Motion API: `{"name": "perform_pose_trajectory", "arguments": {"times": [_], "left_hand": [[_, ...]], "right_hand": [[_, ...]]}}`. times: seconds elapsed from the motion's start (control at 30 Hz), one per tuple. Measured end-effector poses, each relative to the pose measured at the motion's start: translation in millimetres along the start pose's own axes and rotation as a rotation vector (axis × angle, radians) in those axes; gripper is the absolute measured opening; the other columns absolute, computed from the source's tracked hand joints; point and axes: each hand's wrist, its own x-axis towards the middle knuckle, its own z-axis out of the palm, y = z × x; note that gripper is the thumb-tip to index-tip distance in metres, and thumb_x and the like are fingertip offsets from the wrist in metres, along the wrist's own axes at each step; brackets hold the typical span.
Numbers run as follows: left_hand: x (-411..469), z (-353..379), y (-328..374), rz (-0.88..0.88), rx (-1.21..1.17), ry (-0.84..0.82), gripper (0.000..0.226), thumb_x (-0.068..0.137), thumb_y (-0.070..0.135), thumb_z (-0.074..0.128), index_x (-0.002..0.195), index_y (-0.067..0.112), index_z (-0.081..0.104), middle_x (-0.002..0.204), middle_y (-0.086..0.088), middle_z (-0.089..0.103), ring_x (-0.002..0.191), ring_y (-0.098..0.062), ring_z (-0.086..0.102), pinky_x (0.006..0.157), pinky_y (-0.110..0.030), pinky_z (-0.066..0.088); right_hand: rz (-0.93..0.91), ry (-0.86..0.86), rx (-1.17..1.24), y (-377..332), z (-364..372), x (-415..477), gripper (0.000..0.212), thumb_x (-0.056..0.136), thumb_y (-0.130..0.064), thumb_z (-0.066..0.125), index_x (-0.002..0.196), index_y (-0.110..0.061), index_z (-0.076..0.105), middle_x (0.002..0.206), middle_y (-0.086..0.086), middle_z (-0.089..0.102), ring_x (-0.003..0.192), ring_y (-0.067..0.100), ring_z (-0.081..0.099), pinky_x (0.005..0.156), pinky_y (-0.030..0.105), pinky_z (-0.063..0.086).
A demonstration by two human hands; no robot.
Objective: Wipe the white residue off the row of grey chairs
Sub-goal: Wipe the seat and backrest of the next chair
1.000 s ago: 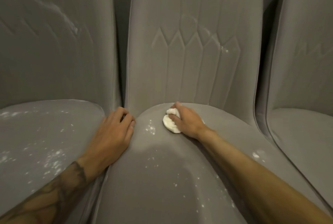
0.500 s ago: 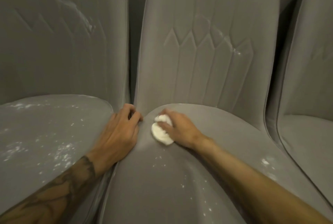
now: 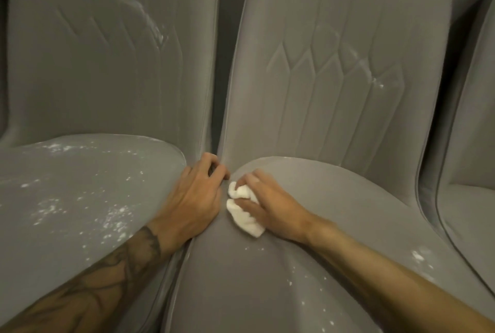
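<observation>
Head view | right hand (image 3: 270,206) grip closed round white cloth (image 3: 245,218), pressed on middle chair seat (image 3: 241,279) near its back-left corner, likely rubbing specks | left hand (image 3: 198,198) grip loose, holding nothing, bracing across the gap beside left chair seat (image 3: 67,239) | residue (image 3: 115,214) speckles both 2 seats.

Grey chairs (image 3: 254,292), white residue (image 3: 117,212) on seats, cloth (image 3: 245,221) on middle seat.

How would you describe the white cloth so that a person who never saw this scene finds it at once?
Find the middle chair in the row of grey chairs. Near the rear left edge of its seat, the right hand grips a crumpled white cloth. It is the only solid white lump; the other white marks are scattered residue specks.
</observation>
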Motion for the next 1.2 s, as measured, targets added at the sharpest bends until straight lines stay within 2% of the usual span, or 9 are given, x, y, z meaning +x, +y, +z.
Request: {"name": "perform_pose_trajectory", "arguments": {"times": [0.23, 0.33, 0.43, 0.6, 0.73, 0.8, 1.0, 1.13, 1.2], "left_hand": [[-1, -1, 2, -0.04, -0.017, 0.009, 0.026, 0.097, 0.023, 0.035, 0.103, 0.019, 0.059, 0.111, 0.001, 0.043, 0.071, -0.012, 0.035, 0.07, -0.028, 0.03], [-2, -2, 2, -0.053, -0.05, 0.016, 0.018, 0.098, 0.021, 0.04, 0.102, 0.019, 0.057, 0.109, 0.001, 0.045, 0.073, -0.011, 0.036, 0.069, -0.027, 0.031], [-1, -3, 2, -0.071, -0.084, 0.01, 0.008, 0.099, 0.012, 0.05, 0.101, 0.017, 0.056, 0.109, 0.0, 0.046, 0.078, -0.015, 0.045, 0.07, -0.035, 0.044], [-2, -5, 1, -0.077, -0.008, 0.031, 0.022, 0.09, -0.001, 0.054, 0.103, 0.016, 0.059, 0.108, -0.002, 0.05, 0.088, -0.019, 0.049, 0.08, -0.04, 0.046], [-2, -4, 0, -0.08, -0.01, 0.034, 0.017, 0.091, 0.019, 0.045, 0.102, 0.021, 0.057, 0.107, 0.003, 0.047, 0.089, -0.017, 0.046, 0.08, -0.037, 0.041], [-3, -2, -2, -0.08, -0.015, 0.032, 0.017, 0.091, 0.012, 0.048, 0.102, 0.023, 0.055, 0.106, 0.005, 0.045, 0.089, -0.016, 0.045, 0.079, -0.037, 0.04], [-2, -2, -3, -0.107, 0.0, 0.014, 0.03, 0.086, 0.003, 0.051, 0.106, 0.024, 0.055, 0.107, 0.005, 0.045, 0.091, -0.016, 0.045, 0.082, -0.036, 0.041], [-2, -4, -3, -0.11, -0.037, -0.005, 0.017, 0.091, 0.031, 0.044, 0.103, 0.027, 0.055, 0.104, 0.009, 0.044, 0.09, -0.015, 0.045, 0.077, -0.033, 0.031], [-2, -6, -3, -0.107, -0.057, -0.018, 0.016, 0.092, 0.027, 0.045, 0.104, 0.026, 0.056, 0.106, 0.008, 0.047, 0.092, -0.017, 0.048, 0.078, -0.035, 0.034]], "right_hand": [[0.274, 0.076, -0.172, 8, -14, 42, 0.029, 0.101, -0.032, 0.054, 0.114, -0.006, 0.053, 0.118, 0.017, 0.05, 0.114, 0.035, 0.047, 0.1, 0.038, 0.036], [0.079, 0.058, -0.074, -13, 9, 22, 0.026, 0.099, -0.043, 0.051, 0.111, -0.02, 0.051, 0.113, 0.002, 0.049, 0.107, 0.024, 0.047, 0.095, 0.035, 0.04], [-0.01, -0.012, -0.01, -11, 5, 3, 0.021, 0.096, -0.052, 0.049, 0.109, -0.035, 0.048, 0.109, -0.012, 0.041, 0.106, 0.011, 0.042, 0.094, 0.025, 0.039], [0.236, 0.074, -0.18, -2, -4, 42, 0.03, 0.102, -0.037, 0.052, 0.114, -0.009, 0.052, 0.11, 0.007, 0.043, 0.11, 0.031, 0.046, 0.099, 0.037, 0.037], [0.035, 0.042, -0.073, -18, 14, 14, 0.026, 0.099, -0.048, 0.05, 0.109, -0.024, 0.05, 0.111, 0.001, 0.049, 0.105, 0.022, 0.047, 0.094, 0.035, 0.041], [-0.032, -0.015, -0.039, -15, 9, -1, 0.023, 0.097, -0.052, 0.049, 0.108, -0.032, 0.049, 0.11, -0.006, 0.047, 0.104, 0.016, 0.045, 0.093, 0.032, 0.041], [0.259, 0.064, -0.212, -6, -7, 40, 0.032, 0.101, -0.035, 0.053, 0.114, -0.006, 0.052, 0.118, 0.018, 0.051, 0.114, 0.036, 0.047, 0.1, 0.04, 0.036], [0.006, 0.025, -0.057, -33, 17, 6, 0.029, 0.098, -0.046, 0.052, 0.117, -0.024, 0.051, 0.116, 0.002, 0.049, 0.108, 0.022, 0.047, 0.095, 0.036, 0.041], [-0.055, -0.03, -0.018, -31, 14, -7, 0.026, 0.095, -0.051, 0.05, 0.113, -0.032, 0.05, 0.111, -0.005, 0.047, 0.104, 0.017, 0.045, 0.094, 0.034, 0.042]]}}
